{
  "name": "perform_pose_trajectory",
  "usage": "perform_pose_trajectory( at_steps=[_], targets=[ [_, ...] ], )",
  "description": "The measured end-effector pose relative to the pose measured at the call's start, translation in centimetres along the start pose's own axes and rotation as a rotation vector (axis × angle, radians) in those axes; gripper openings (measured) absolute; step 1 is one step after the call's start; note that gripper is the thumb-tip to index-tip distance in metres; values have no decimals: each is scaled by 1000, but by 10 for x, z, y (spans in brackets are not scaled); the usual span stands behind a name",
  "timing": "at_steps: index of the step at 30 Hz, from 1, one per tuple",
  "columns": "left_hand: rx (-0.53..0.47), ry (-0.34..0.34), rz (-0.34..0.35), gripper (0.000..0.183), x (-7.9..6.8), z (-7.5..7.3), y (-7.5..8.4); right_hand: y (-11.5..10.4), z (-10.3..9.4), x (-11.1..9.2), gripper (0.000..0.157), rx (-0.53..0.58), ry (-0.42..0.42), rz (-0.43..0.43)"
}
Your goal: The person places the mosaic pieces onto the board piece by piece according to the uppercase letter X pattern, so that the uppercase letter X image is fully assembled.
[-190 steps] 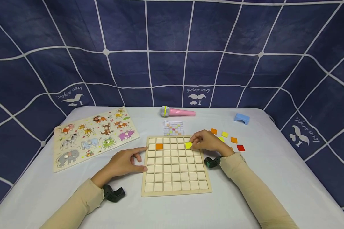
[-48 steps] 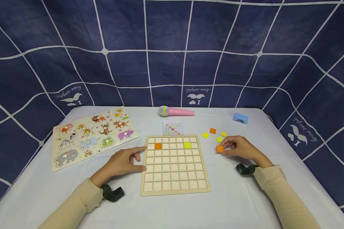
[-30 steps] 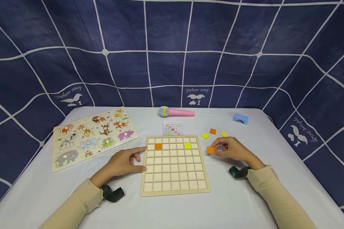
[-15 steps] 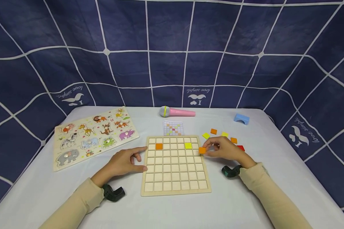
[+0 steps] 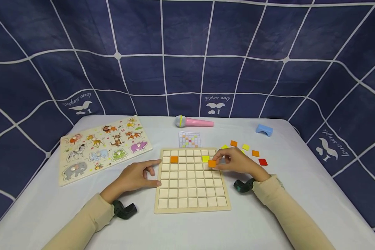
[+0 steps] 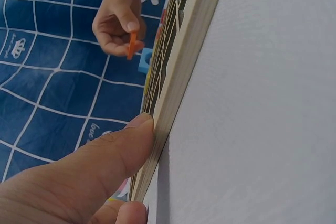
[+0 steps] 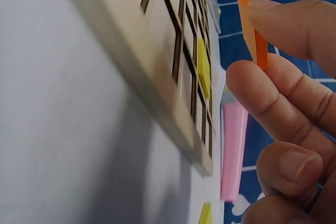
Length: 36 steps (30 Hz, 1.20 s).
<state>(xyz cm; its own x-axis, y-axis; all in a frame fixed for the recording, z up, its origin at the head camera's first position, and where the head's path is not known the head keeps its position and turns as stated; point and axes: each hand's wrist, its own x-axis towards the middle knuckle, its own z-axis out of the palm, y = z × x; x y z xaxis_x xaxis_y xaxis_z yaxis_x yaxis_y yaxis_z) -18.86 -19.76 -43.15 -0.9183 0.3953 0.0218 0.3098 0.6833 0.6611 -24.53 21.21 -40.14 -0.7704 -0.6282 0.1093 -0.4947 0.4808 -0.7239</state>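
Two tan sleeves (image 5: 84, 220) come in over a white cloth (image 5: 187, 232) with soft, faint creases. The left hand (image 5: 134, 177) has its thumb and first finger spread apart, and both touch the left edge of a wooden board (image 5: 192, 192) full of little squares. The right hand (image 5: 234, 161) pinches an orange tile (image 5: 211, 163) between thumb and fingers, up above the board near its right side. One orange square (image 5: 174, 159) and one yellow square (image 5: 205, 158) sit in the board's second row from the far edge. To the right, loose tiles lie flat on the cloth, with a red one (image 5: 263, 162) among them. Off to the left is a big animal puzzle (image 5: 106, 149), tilted a bit. Just past the board lies a colored grid card (image 5: 190, 139). Farther back are a pink toy microphone (image 5: 197, 122) and a blue arch block (image 5: 264, 130). Dark blue cloth (image 5: 184, 76) with white lines hangs behind and along both sides.
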Motion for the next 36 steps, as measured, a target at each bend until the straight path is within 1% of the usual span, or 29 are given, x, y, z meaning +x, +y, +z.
perform_pose_trajectory(
  at_steps=[3,13,20,24,30,36],
  targets=[
    [1,0,5,82,0,0,0,-3,3,4,22,5,-9,-18],
    [12,0,-3,81,0,-1,0,-13,14,20,19,-4,-38,-38],
    [7,-2,-14,81,0,-1,2,-23,21,30,18,-14,-56,-25],
    [4,-3,-3,81,0,-1,3,-27,26,36,17,-33,-63,-27],
    [11,-5,-20,82,0,-1,2,-33,33,43,16,-30,-76,-29],
    [5,-4,-3,81,0,-1,2,-34,41,51,16,-60,-95,-39]
  ],
)
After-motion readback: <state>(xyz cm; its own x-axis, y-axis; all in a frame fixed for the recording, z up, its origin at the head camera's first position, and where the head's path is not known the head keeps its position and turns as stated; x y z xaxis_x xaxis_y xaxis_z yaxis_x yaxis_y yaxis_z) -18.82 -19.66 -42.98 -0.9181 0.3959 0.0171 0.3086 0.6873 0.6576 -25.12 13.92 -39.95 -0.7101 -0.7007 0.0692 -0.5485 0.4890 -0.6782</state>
